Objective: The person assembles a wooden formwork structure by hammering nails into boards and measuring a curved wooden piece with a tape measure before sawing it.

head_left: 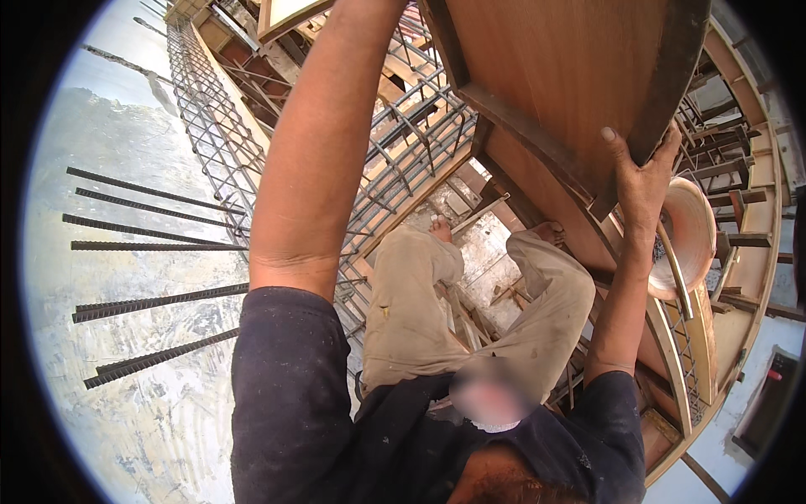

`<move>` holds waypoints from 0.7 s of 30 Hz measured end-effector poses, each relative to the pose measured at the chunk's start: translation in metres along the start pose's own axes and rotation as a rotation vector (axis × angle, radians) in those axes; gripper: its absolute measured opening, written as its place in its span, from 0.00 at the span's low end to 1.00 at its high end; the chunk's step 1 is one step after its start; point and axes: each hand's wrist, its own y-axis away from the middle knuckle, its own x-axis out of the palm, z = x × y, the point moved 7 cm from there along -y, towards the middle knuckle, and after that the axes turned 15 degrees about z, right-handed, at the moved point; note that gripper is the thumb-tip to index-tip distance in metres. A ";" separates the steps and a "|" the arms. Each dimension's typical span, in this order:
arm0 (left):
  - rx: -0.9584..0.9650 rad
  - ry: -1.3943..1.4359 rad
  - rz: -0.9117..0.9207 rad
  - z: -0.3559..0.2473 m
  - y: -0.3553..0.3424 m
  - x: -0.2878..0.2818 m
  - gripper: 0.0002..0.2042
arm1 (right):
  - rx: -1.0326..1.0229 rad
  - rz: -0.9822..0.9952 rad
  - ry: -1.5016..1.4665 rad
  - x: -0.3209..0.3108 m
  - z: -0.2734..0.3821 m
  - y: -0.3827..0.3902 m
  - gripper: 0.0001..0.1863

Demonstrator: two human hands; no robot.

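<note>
A large brown plywood panel (571, 67) with dark timber battens along its edges is tilted up in front of me, at the upper right. My right hand (642, 172) is closed on its lower right corner, with the thumb on the near face and the fingers round the edge. My left arm reaches up past the top edge of the picture, so the left hand is out of sight. Under the raised panel, another brown plywood panel (525, 164) stands beside my foot.
Rebar cages (411, 139) run between timber boards ahead. Several ribbed steel bars (159, 244) stick out from the plastered wall (143, 151) at left. An orange basin (693, 227) sits right of my right wrist. Both my bare feet are down between the boards.
</note>
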 end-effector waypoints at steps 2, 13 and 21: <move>-0.394 0.170 -0.073 0.081 0.080 0.037 0.34 | 0.013 -0.005 -0.049 0.001 0.000 -0.001 0.45; -1.203 1.835 -0.501 0.118 0.298 0.290 0.43 | 0.007 -0.134 -0.414 0.004 0.008 0.002 0.32; -0.909 1.672 -0.601 0.132 0.266 0.164 0.41 | 0.101 -0.042 -0.939 0.047 -0.020 -0.010 0.36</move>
